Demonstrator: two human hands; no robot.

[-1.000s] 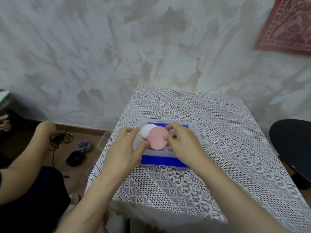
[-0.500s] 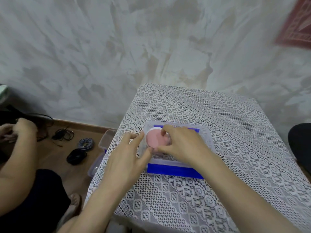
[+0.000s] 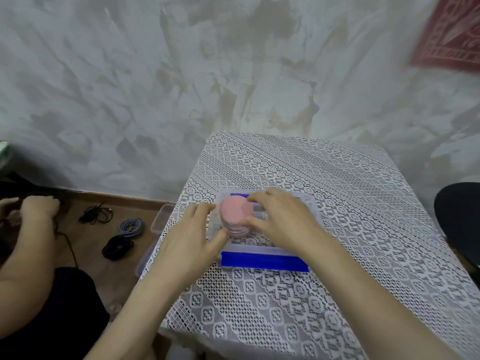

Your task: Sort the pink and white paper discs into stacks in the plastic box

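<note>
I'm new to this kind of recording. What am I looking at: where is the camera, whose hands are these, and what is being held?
There is no machine here: a person works with bare hands. The single camera sits on that person's head and looks forward and down, so both forearms reach in from the bottom of the picture. A table under a lace cloth carries a clear plastic box with a blue strip along its near side. In the box stands a stack of pink discs. The right hand curls its fingers and thumb round the stack. The left hand lies at the stack's other side with fairly straight fingers, its thumb against the stack. At the left are another person's arm and cables on the floor.
</note>
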